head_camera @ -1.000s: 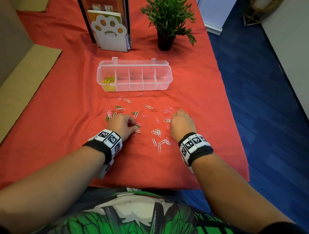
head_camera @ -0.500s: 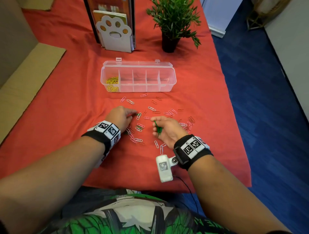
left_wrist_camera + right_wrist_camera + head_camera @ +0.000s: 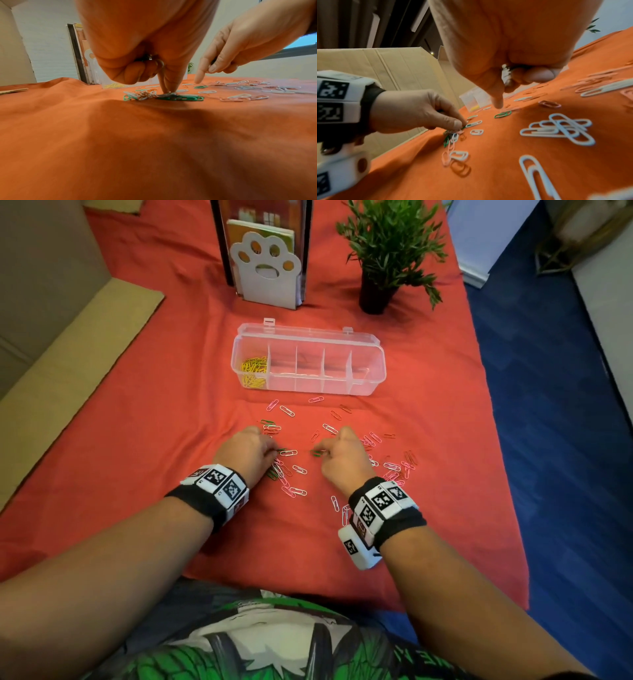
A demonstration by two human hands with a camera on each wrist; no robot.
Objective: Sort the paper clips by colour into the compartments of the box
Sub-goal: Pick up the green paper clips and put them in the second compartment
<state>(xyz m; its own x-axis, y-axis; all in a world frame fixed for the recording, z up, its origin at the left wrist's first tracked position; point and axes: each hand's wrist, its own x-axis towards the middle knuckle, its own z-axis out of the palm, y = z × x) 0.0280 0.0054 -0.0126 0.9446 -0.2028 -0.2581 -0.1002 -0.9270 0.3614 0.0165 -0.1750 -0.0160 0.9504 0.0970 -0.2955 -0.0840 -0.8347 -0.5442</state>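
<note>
Presently listed: paper clips [image 3: 342, 453], mixed pink, white, green and dark red, scattered loose on the red cloth [image 3: 137, 422] just in front of the box [image 3: 363, 385].

Box: clear plastic, lid open, five compartments in a row. The leftmost holds the yellow clips [image 3: 254, 369]; the other four look bare, though glare makes that uncertain.

Left hand [image 3: 245, 451]: fingers curled, fingertips [image 3: 169, 89] pressed down onto a cluster of green clips [image 3: 180, 98] at the near left of the scatter. Some clips appear tucked in the curled palm; the colour is hard to tell.

Right hand [image 3: 344, 455]: forefinger [image 3: 497, 101] extended down toward a single green clip [image 3: 502, 114], the remaining fingers closed round several clips already gathered.

Step in hand, by judgement: collecting the green clips, both hands working at once; yellow is done.

Next move calls for: a fine pinch or slide to lift the flat wire off soft cloth without dragging neighbouring pink and white clips along, then a carry to one unused compartment.

Surroundings: paw-shaped bookend [image 3: 265, 273] with books and a potted plant [image 3: 387, 251] behind the box; cardboard [image 3: 68, 364] at left.
</note>
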